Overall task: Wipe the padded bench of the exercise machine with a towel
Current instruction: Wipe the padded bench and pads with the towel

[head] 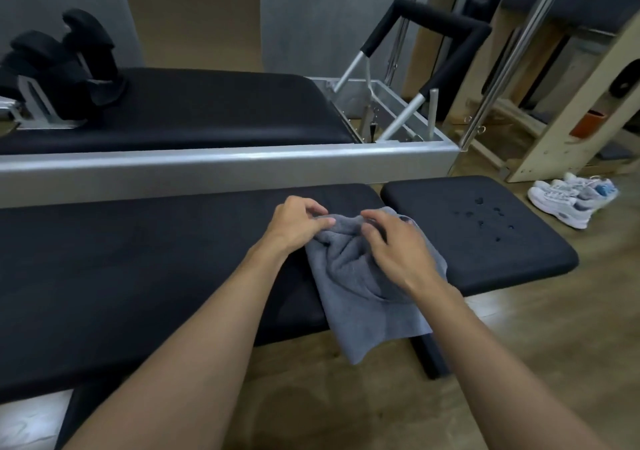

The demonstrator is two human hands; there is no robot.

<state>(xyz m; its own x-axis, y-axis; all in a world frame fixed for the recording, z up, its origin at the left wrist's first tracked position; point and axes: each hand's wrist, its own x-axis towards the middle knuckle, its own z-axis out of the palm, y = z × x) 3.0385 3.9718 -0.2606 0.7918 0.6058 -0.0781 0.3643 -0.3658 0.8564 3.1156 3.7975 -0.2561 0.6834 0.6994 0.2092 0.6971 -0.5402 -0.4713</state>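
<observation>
Bunching the towel before wiping

Both hands, left hand and right hand, pinch the grey towel over the desk; gather it flat, then sweep toward the droplets.

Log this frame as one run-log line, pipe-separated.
phase: bunching towel | left hand: gripping grey towel | right hand: gripping towel | bench: droplets on right pad

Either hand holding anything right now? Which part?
Both. The left hand and right hand pinch the bunched top edge of the grey towel; the rest hangs over the padded bench.
</observation>
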